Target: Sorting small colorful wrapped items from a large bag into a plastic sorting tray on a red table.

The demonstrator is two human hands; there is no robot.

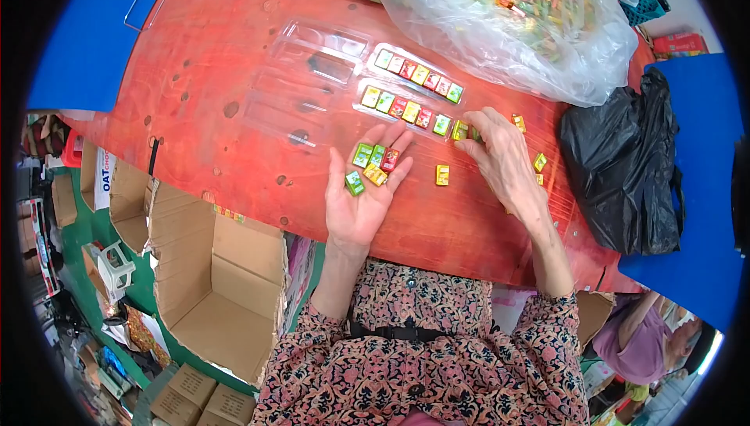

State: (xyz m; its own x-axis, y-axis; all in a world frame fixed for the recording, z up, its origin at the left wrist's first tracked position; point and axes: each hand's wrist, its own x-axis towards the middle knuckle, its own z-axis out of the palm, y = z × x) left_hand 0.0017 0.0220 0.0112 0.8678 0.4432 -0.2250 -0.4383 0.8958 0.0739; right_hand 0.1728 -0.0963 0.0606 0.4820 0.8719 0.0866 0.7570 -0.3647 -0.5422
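A red table [203,114] filled the middle, with a packet-filled clear bag [566,63] at one o'clock and a black bag [621,172] at three. The near clear tray [428,106] held a row whose long axis ran ten o'clock to four. The left hand [361,206] lay open, palm up, at the row's seven o'clock, bearing five loose packets [376,174]. At the row's four-o'clock end, ten o'clock from the nearer right hand [500,156], a yellow-green packet [459,131] stood across the row, by curled fingers; whether gripped, I could not tell.
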